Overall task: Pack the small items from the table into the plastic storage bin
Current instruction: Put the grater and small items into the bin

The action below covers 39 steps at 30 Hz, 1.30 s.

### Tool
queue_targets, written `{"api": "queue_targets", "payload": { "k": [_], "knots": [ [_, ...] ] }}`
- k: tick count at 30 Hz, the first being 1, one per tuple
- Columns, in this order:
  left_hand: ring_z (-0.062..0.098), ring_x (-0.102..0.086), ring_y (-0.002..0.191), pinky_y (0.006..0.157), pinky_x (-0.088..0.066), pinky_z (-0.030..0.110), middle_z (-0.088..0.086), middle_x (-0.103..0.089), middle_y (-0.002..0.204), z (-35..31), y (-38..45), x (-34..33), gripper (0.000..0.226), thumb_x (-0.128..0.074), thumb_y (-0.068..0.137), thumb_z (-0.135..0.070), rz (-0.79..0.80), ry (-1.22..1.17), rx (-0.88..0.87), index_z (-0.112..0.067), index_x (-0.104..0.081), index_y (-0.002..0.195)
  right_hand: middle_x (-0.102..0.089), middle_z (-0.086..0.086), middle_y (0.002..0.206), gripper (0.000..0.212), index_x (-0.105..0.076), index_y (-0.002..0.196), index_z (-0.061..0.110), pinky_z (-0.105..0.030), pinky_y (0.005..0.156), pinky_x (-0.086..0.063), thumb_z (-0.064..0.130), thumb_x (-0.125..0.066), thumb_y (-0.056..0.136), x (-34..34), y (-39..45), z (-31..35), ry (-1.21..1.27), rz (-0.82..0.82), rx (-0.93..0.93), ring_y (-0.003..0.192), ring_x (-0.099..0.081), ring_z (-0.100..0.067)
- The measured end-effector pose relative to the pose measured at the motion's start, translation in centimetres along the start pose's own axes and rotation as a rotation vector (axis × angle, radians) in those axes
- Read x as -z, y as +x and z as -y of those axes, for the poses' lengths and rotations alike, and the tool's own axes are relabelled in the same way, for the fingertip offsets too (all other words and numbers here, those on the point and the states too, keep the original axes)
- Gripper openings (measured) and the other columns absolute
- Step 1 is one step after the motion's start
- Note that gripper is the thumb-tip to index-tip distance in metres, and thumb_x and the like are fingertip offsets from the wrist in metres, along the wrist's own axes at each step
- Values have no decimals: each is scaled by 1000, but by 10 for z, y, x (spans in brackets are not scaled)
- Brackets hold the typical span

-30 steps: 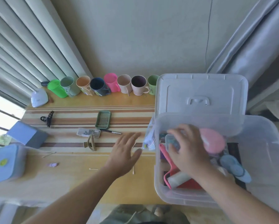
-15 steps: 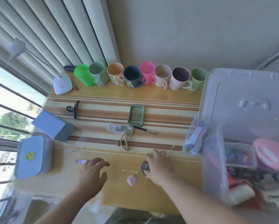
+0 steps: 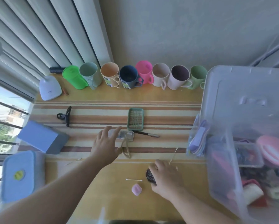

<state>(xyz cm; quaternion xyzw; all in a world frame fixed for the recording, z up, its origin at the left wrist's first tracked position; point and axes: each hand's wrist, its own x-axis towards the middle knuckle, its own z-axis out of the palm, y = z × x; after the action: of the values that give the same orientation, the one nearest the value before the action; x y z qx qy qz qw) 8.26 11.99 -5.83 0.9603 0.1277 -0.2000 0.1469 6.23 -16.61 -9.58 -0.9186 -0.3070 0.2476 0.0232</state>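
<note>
The bin (image 3: 219,159) at the surface's right edge already holds many items. Left of it, the spread left hand (image 3: 105,146) reaches a clear case (image 3: 127,135); the right hand (image 3: 165,177) curls over a dark disc (image 3: 150,175). Several items remain unpacked.

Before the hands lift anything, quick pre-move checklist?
1. Left hand on the clear flat packet: fingers reach it, not closed. Not ok.
2. Right hand covers the dark round tin: grip cannot tell.
3. Storage bin open, lid up: ok.
4. Path from tin to bin free: ok.
5. Beige hair clip lies against the left hand, may snag: cannot tell.
</note>
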Motion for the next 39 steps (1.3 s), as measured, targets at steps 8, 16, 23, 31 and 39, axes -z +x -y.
{"api": "queue_targets", "payload": {
  "k": [8, 16, 23, 31, 39],
  "knots": [
    [29, -45, 128, 99, -49, 43, 2, -47, 142, 15, 48, 0, 75, -75, 83, -40, 99, 142, -12, -36, -39, 149, -53, 12, 121, 56, -54, 126, 29, -30, 66, -55, 47, -67, 75, 35, -16, -11, 267, -108, -116, 98, -62, -17],
    [19, -61, 77, 63, -55, 33, -3, -64, 92, 32, 1, -6, 47, -69, 70, -51, 34, 9, 194, -27, -67, 111, -51, 19, 128, 59, -57, 135, 33, -27, 77, -59, 46, -70, 79, 114, -60, -37, 464, -351, 12, 108, -60, -5],
    [27, -62, 76, 60, -52, 39, 9, -68, 96, -16, -51, 34, 38, -78, 79, -38, -170, -255, 251, -17, -70, 110, -57, 2, 124, 58, -65, 134, 18, -21, 89, -52, 28, -78, 77, 179, -109, -126, 525, -719, -75, 103, -62, -7],
    [3, -60, 74, 63, -51, 31, -15, -63, 90, -214, -89, 59, 44, -83, 71, -53, -296, -345, -45, -35, -68, 108, -63, -5, 127, 69, -58, 141, 23, -51, 92, -53, 41, -73, 76, 130, -147, -275, 255, -364, -335, 114, -56, -38],
    [12, -60, 83, 69, -40, 22, -17, -64, 89, -366, -103, 17, 49, -75, 68, -62, -298, -149, -461, -33, -71, 108, -65, -4, 105, 37, -59, 107, 24, -39, 75, -51, 25, -78, 76, 115, -223, -418, 238, -370, -622, 97, -63, -35]
  ]
}}
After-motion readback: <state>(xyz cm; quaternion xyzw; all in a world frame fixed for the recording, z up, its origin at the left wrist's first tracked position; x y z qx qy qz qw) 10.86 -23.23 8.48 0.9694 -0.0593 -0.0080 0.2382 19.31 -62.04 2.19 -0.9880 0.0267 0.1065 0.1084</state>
